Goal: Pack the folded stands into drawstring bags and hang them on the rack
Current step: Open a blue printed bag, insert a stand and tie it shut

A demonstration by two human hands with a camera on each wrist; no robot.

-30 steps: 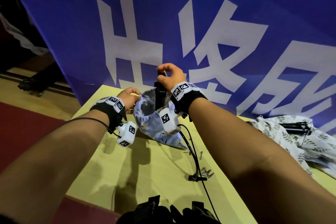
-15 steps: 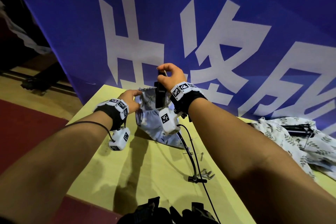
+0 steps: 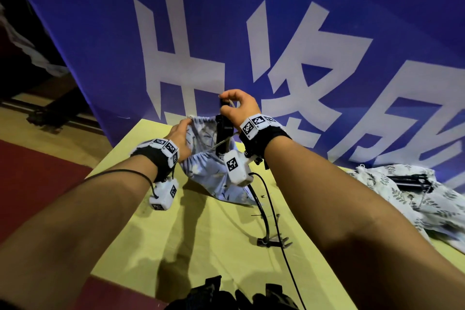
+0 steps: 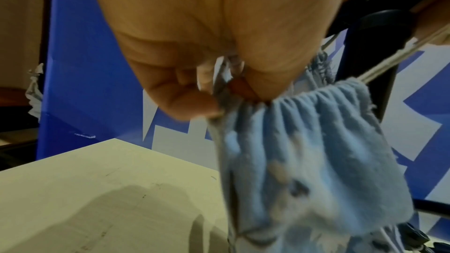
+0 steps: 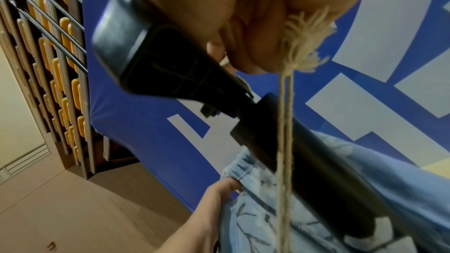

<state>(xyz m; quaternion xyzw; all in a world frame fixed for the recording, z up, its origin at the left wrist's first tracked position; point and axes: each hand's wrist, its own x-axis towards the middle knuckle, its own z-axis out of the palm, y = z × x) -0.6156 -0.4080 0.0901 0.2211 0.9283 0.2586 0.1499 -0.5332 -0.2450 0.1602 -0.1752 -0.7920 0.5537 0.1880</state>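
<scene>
A black stand (image 3: 222,131) sits upright, partly inside a blue bag (image 3: 208,168) held above the tabletop (image 3: 201,234). The left hand (image 3: 180,138) has its grip pinching the bag's gathered rim. The right hand (image 3: 239,106) has its grip pinching the cord (image 5: 284,141) and the stand's top.

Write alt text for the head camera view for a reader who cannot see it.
Two bare forearms reach over a yellow table: the left hand holds open a blue drawstring bag while the right hand lowers a black folded stand into it. A blue banner stands behind; a second patterned bag lies to the right.
</scene>
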